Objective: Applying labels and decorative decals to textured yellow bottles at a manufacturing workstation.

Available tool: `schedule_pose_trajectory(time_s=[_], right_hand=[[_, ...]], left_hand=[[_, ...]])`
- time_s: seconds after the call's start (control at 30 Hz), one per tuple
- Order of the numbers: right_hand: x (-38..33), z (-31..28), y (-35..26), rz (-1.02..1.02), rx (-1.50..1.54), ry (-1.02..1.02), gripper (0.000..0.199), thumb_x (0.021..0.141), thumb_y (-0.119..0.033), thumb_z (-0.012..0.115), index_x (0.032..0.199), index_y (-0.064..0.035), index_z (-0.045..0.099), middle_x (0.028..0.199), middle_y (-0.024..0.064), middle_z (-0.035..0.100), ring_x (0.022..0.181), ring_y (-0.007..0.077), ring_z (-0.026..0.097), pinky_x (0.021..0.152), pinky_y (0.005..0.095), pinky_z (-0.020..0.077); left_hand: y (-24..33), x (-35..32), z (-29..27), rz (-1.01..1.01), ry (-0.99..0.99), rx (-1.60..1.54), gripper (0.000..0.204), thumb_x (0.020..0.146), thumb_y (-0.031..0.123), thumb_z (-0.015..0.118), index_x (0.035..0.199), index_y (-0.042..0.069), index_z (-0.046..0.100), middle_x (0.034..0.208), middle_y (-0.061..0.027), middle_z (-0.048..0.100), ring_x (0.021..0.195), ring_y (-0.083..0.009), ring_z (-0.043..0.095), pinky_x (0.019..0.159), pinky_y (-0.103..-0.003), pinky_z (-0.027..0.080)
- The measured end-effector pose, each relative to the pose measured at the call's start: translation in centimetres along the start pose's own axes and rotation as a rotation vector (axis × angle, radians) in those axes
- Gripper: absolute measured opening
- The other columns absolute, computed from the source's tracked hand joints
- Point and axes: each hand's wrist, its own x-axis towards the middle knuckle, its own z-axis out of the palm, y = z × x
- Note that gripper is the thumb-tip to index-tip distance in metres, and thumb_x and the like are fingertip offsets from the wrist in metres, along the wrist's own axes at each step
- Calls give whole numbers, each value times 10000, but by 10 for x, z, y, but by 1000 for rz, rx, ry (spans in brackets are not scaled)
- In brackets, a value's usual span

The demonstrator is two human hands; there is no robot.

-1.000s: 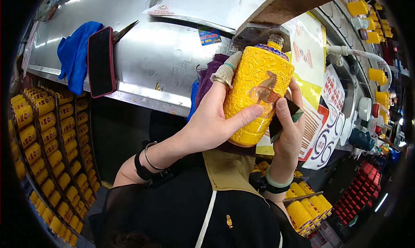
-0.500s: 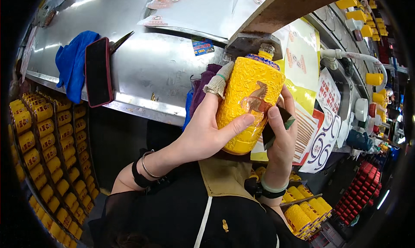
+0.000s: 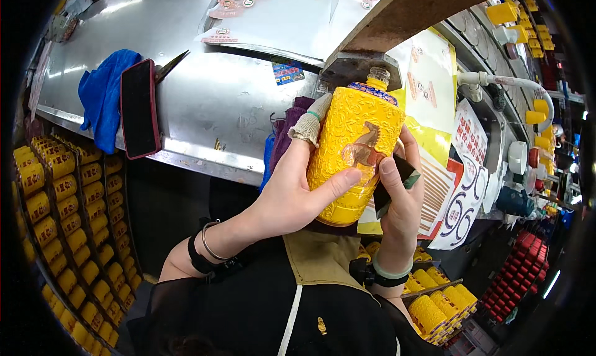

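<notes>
While both hands clasped the yellow bottle (image 3: 344, 154): the left hand (image 3: 288, 188) wrapped its left side, thumb across the front; the right hand (image 3: 400, 194) gripped the right edge, fingers partly hidden behind.
Dark folded piece (image 3: 381, 202): sat between the right hand and the bottle's side; its material could not be told.
Step in hand: steadying the bottle, decorated face up, judging by the grip; the next move seemed to call for firm support from the left hand, leaving the right free to shift the folded piece.
Glass neck (image 3: 378, 77): pointed away from the wearer and slightly right, the long axis slanting up from a base near the tan cloth panel (image 3: 320, 256); the horse motif (image 3: 366, 146) faced the camera.
Metal block (image 3: 351, 66): stood by the neck, contact unclear.
Purple cloth (image 3: 292, 123): lay just left of the bottle.
Steel bench (image 3: 211, 101): bore a phone (image 3: 139, 107), well apart.
</notes>
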Motion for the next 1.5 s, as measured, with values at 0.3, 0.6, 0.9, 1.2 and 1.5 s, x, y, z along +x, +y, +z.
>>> schedule_pose_trajectory(time_s=[0.3, 0.6, 0.9, 1.2, 1.5], right_hand=[[1, -2, 3, -43, -22, -11, 650, 1000, -207, 689, 1531, 24, 393, 1117, 51, 545, 1037, 130, 534, 916, 260, 418], [-6, -8, -1, -78, -77, -8, 589, 1076, -305, 550, 1541, 18, 385, 927, -32, 457, 822, 42, 449, 729, 196, 400], [-7, -8, 3, -76, 112, 10, 498, 1045, -190, 630, 1480, 13, 498, 989, -22, 538, 902, 46, 481, 809, 194, 390], [0, 0, 2, -116, -20, 71, 498, 998, -234, 716, 1383, 19, 528, 877, -31, 496, 810, 40, 444, 726, 202, 379], [-2, 9, -3, -150, -241, 121, 670, 887, -230, 839, 1384, 40, 480, 867, -25, 454, 766, 59, 427, 681, 201, 382]], left_hand=[[0, 1, -2, -24, -29, 19, 865, 991, 92, 686, 1609, -62, 102, 1576, -195, 348, 1466, -244, 373, 1193, -385, 351], [11, 14, -9, -154, -102, -176, 672, 1078, 203, 569, 1588, -51, 213, 1536, -153, 432, 1420, -219, 430, 1194, -384, 339], [13, 11, -4, -221, -5, -139, 576, 1081, 199, 566, 1539, -50, 321, 1476, -150, 506, 1357, -213, 505, 1149, -372, 405], [14, 12, 3, -194, 30, -83, 555, 1090, 194, 534, 1543, -51, 328, 1502, -153, 498, 1374, -218, 499, 1161, -383, 390], [14, 10, 4, -186, 33, -65, 532, 1094, 200, 529, 1517, -62, 342, 1466, -164, 509, 1348, -216, 515, 1147, -385, 408]])
